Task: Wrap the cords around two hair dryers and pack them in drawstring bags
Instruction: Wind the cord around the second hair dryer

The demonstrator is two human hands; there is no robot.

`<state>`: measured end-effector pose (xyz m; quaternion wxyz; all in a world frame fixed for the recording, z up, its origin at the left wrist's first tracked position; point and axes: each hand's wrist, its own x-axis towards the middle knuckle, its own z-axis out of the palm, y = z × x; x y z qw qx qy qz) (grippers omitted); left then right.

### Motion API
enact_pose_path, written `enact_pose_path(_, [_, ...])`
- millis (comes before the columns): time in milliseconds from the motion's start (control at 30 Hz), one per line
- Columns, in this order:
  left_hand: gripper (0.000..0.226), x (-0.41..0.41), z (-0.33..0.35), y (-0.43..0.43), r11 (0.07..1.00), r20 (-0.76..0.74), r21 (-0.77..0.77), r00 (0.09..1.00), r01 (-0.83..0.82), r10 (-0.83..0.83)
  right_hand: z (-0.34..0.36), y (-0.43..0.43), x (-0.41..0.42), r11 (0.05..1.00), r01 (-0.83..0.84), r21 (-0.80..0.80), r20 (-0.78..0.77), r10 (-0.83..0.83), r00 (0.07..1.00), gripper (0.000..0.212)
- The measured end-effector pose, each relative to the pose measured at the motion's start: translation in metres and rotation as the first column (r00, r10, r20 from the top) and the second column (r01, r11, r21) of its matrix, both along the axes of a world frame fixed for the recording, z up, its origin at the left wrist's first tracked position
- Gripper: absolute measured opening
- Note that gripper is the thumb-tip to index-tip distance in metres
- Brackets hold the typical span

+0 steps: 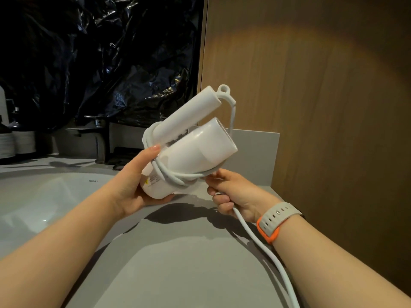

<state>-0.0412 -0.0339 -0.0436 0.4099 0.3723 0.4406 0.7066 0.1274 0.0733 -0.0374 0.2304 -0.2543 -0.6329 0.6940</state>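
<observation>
A white hair dryer [195, 150] with its handle folded against the barrel is held above the grey counter. My left hand [135, 181] grips the barrel's rear end, thumb pressed on the cord loops. The white cord [262, 245] leaves the handle tip, runs down behind the barrel and is wound a few turns around the body. My right hand [231, 196] is shut on the cord just under the barrel, and the loose length trails down past my wrist out of the frame. No second dryer or drawstring bag can be seen.
A grey counter [178, 252] lies below my hands, with a white basin [44, 196] at the left and a dark tap [100, 138] behind it. Crumpled black plastic sheeting [100, 52] covers the back wall. A wooden panel [322, 85] stands at the right.
</observation>
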Motion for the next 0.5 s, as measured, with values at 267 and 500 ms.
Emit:
enact_pose_path(267, [0.039, 0.005, 0.003, 0.005, 0.966, 0.070, -0.150, 0.973, -0.210, 0.222, -0.001, -0.006, -0.009, 0.936, 0.070, 0.346, 0.140, -0.126, 0.982, 0.020])
enact_pose_path(500, [0.039, 0.006, 0.003, 0.009, 0.959, 0.101, -0.168, 0.964, -0.228, 0.247, 0.004, -0.011, -0.004, 0.843, 0.071, 0.533, 0.209, -0.213, 0.954, 0.020])
